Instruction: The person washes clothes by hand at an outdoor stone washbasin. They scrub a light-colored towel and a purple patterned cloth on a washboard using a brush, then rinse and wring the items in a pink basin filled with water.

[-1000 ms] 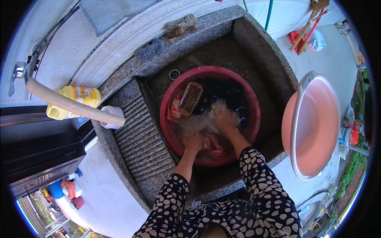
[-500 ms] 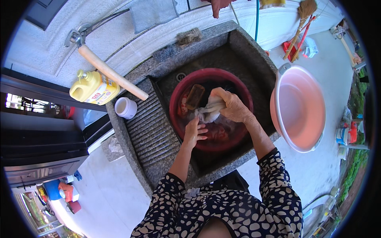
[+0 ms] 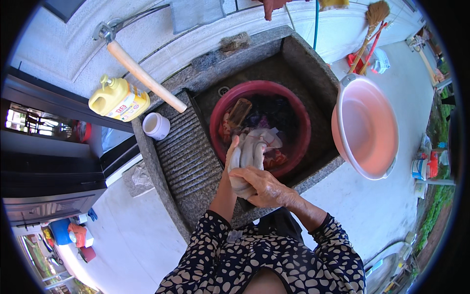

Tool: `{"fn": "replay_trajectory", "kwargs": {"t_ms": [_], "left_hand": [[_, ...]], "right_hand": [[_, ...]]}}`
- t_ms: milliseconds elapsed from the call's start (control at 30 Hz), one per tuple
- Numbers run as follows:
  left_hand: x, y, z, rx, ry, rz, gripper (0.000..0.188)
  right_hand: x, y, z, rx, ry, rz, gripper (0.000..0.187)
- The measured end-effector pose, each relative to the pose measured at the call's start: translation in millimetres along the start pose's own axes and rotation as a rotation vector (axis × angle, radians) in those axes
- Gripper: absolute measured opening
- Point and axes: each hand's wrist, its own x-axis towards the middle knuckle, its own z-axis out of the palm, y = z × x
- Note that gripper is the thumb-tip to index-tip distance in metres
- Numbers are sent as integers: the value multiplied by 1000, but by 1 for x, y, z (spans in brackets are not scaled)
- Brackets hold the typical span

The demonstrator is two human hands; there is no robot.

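Under red basin (image 3: 302, 137), grey stone sink (image 3: 308, 68); left of basin, ribbed washboard (image 3: 186, 147), overhung by beige hose (image 3: 147, 81), then white cup (image 3: 156, 126), yellow pump jug (image 3: 119, 99). Right of basin, strip of sink floor (image 3: 318, 117), raised rim (image 3: 320, 61), pink tub (image 3: 367, 130). Over basin's near edge, pale cloth (image 3: 252, 149), clamped in curled fingers of right hand (image 3: 267, 188); alongside, left hand (image 3: 229, 164), cannot tell whether gripping.

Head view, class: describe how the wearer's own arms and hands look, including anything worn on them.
The left hand and right hand are bare, without gloves. The left sleeve and right sleeve are dark navy, printed with irregular, rounded cream spots. Both stop short of the wrists, leaving part of each forearm uncovered.
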Motion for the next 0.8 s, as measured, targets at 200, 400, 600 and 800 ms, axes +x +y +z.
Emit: {"fn": "replay_trajectory", "kwargs": {"t_ms": [200, 400, 600, 800], "left_hand": [[1, -10, -38, -104, 407, 44, 42], [-17, -18, 17, -137, 394, 141, 40], [-10, -33, 12, -290, 94, 170, 37], [-6, -41, 3, -291, -37, 264, 46]], "right_hand": [[-9, 20, -46, 179, 277, 208, 62], [12, 113, -80, 769, 818, 154, 32], [7, 216, -17, 1027, 828, 444, 39], [32, 164, 36, 1646, 462, 329, 56]]}}
